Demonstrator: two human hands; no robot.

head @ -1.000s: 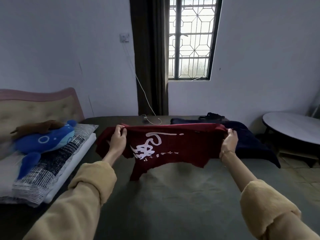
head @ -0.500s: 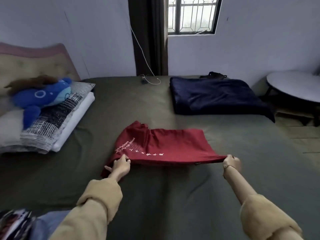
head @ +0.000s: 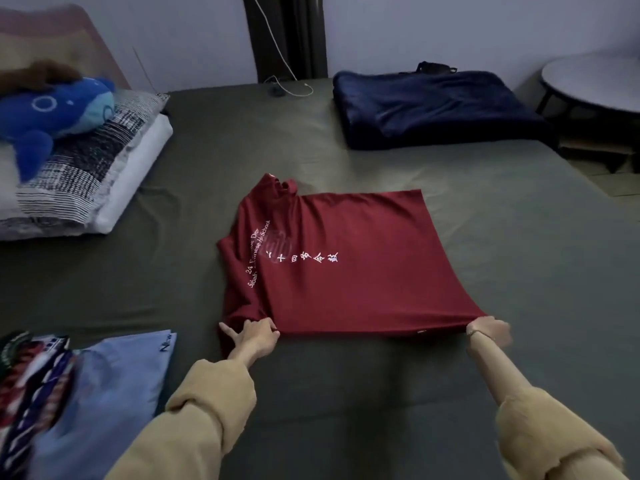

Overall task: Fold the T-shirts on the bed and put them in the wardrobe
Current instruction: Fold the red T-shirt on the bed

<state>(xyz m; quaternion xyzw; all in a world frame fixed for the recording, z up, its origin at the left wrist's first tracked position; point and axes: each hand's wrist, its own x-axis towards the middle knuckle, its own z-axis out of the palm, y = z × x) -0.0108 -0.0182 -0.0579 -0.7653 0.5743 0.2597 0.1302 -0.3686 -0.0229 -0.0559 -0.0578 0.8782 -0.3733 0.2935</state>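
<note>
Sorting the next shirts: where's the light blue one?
Head view, lower left: the light blue T-shirt lies on the bed, left of the left sleeve.

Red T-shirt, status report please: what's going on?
Left hand and right hand pinch the near corners. Red T-shirt flat on green bedsheet. Nothing in the way.

Patterned clothes (head: 31,386) blurred, cut off at left — plush toy (head: 52,116) too.

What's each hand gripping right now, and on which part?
Both hold the red T-shirt by its near edge: the left hand pinches the near-left corner, the right hand the near-right corner. The shirt lies flat on the bed.
</note>
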